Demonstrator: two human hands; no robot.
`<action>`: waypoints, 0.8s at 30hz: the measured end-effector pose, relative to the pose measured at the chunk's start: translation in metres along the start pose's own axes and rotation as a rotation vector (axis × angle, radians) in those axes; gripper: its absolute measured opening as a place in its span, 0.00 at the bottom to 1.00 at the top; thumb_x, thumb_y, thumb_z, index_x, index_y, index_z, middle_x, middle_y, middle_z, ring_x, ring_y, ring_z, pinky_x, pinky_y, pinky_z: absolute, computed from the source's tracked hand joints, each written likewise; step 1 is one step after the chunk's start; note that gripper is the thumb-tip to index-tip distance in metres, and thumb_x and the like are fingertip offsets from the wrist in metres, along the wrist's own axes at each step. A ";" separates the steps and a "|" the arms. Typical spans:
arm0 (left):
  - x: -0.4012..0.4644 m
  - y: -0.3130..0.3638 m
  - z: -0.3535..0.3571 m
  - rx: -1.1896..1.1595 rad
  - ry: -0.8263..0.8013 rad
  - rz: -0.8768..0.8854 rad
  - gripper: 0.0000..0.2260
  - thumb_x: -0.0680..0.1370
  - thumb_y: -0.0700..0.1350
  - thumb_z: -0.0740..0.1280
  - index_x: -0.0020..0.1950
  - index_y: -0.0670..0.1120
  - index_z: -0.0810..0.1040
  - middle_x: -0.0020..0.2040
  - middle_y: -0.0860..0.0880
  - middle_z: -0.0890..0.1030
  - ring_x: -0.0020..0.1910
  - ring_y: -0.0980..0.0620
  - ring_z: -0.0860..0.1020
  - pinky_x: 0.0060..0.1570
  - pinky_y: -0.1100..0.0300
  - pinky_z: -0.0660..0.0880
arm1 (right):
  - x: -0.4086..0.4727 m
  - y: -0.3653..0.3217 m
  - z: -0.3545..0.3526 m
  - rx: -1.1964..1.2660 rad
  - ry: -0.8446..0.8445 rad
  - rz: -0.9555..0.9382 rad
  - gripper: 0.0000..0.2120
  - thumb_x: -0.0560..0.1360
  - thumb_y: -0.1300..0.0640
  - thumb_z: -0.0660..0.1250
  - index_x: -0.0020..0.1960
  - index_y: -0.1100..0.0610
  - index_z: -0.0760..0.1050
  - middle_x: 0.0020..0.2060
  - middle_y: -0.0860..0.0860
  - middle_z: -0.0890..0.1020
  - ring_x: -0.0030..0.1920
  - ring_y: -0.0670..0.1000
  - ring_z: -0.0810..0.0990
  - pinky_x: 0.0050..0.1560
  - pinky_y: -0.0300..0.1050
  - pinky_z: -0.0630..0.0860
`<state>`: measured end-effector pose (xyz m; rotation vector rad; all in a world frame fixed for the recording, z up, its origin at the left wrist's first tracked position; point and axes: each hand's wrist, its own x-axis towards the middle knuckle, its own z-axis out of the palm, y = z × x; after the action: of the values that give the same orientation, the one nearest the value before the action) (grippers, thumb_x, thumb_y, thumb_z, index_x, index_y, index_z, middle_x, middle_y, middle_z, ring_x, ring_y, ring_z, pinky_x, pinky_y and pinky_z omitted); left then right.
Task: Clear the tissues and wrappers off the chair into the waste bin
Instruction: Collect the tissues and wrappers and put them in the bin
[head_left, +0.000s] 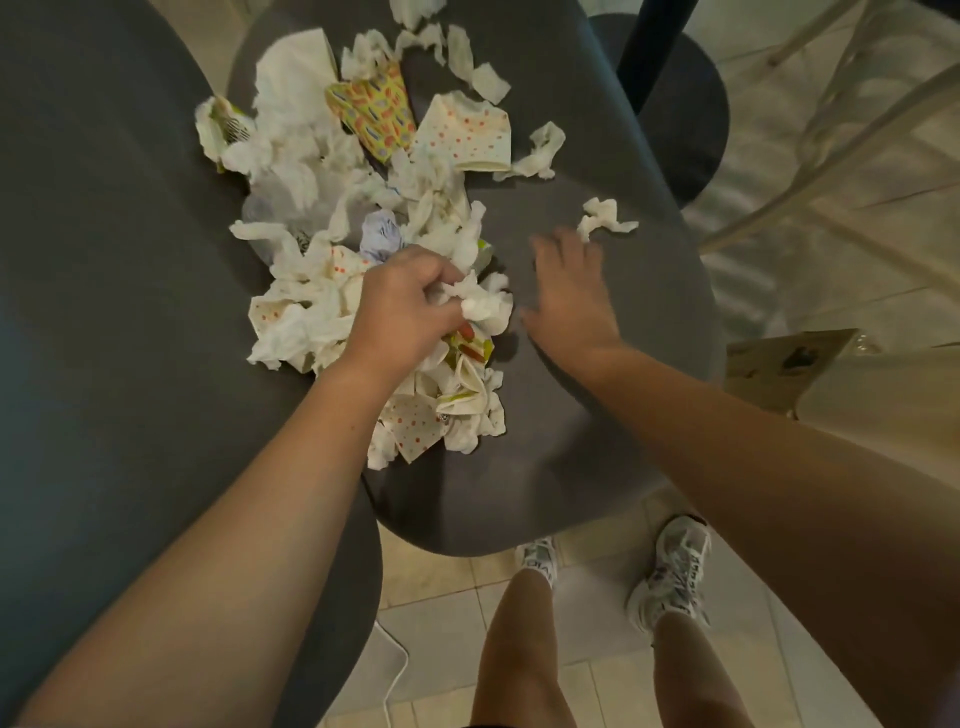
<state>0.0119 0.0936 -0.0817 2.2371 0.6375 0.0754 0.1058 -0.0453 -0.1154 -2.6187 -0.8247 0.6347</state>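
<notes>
Pale floor tiles (597, 639) show under the dark grey chair (571, 415) I'm bent over. Tissues and wrappers (332, 171) lie heaped across its seat. My left hand (400, 306) has its fingers curled around a crumpled white tissue (480, 304) at the heap's edge. My right hand (571, 296) reaches forward with fingers spread, nearly touching a stray tissue (602, 215) that lies apart.

Two hands, left hand (400, 306), right hand (571, 296), two sneakers (670, 571), one yellow patterned wrapper (376, 111), one dark chair seat (571, 415), crumpled tissues (291, 156) too many to count
</notes>
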 end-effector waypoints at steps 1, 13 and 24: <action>-0.001 -0.001 -0.002 -0.006 0.016 -0.001 0.11 0.64 0.32 0.73 0.45 0.38 0.82 0.41 0.49 0.76 0.34 0.63 0.70 0.36 0.77 0.65 | 0.006 0.005 -0.006 -0.075 0.032 0.014 0.33 0.73 0.58 0.67 0.73 0.57 0.56 0.72 0.58 0.56 0.70 0.62 0.56 0.68 0.59 0.63; 0.005 -0.001 0.002 -0.033 0.122 0.068 0.10 0.64 0.33 0.69 0.44 0.38 0.82 0.43 0.48 0.75 0.30 0.63 0.70 0.35 0.72 0.69 | 0.012 0.017 -0.002 0.058 -0.246 -0.158 0.42 0.71 0.41 0.67 0.75 0.50 0.47 0.75 0.57 0.51 0.74 0.63 0.45 0.73 0.65 0.51; 0.003 0.004 -0.012 -0.018 0.178 0.133 0.10 0.65 0.32 0.69 0.45 0.38 0.83 0.44 0.48 0.75 0.32 0.64 0.71 0.35 0.74 0.69 | -0.008 0.008 0.029 -0.194 -0.220 -0.456 0.17 0.75 0.68 0.63 0.63 0.59 0.72 0.63 0.60 0.69 0.65 0.61 0.64 0.62 0.54 0.71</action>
<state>0.0131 0.1006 -0.0707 2.2699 0.5783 0.3495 0.0884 -0.0515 -0.1410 -2.4134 -1.5606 0.7453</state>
